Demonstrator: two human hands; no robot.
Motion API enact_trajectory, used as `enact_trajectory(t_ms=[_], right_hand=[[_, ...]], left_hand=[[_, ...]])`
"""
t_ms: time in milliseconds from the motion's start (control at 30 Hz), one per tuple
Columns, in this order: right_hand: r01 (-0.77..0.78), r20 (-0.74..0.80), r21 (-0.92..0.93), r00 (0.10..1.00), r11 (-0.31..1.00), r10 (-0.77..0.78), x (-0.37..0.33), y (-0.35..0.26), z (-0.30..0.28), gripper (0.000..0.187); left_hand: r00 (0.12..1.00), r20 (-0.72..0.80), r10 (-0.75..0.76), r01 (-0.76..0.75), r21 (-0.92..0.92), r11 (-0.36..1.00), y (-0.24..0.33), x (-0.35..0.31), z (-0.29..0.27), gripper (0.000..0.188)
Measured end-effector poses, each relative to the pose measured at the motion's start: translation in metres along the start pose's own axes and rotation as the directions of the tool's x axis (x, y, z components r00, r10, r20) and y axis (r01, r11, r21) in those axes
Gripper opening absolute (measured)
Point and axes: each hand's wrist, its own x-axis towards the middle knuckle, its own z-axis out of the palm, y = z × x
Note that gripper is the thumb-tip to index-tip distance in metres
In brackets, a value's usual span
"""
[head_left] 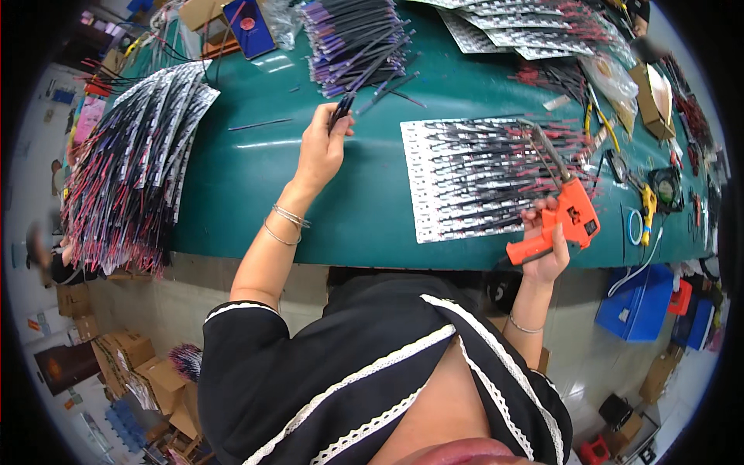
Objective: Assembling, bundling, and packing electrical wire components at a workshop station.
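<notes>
My right hand [546,262] grips the handle of an orange soldering gun [575,211], its metal tip angled up and left over a silvery-white sheet [417,182]. Rows of short black wires [484,170] with reddish ends lie across that sheet. To the left, my left hand [322,143] is closed round a narrow black bundle [341,111] that looks like short wires; its lower part is hidden by the fingers. Just beyond that hand lies a pile of black wires with purple ends [353,46], a few of them loose at its near edge.
Wired sheets hang over the green table [256,178] at left [143,147], and more are stacked at the back right [535,27]. A blue phone [249,27] lies at the back. Yellow-handled tools [648,213] and a small black fan [666,188] stand at right. A blue bin [635,302] is below.
</notes>
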Motion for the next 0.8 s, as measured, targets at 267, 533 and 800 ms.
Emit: enact_trajectory(t_ms=[267,533,800], right_hand=[[-0.066,0.066,-0.078,0.995,0.995,0.071,-0.037,-0.016,0.013,0.05],[-0.218,0.066,-0.202,0.97,0.955,0.235,-0.089,-0.013,0.034,0.066],[-0.329,0.03,-0.396,0.928,0.857,0.37,-0.119,-0.025,0.037,0.054]], left_hand=[[0.959,0.179,-0.219,0.189,0.175,0.966,0.054,-0.008,-0.002,0.015],[0.779,0.475,-0.41,0.312,0.273,0.91,0.059,-0.07,0.018,0.016],[0.741,0.485,-0.465,0.326,0.346,0.88,0.068,-0.08,0.02,0.014]])
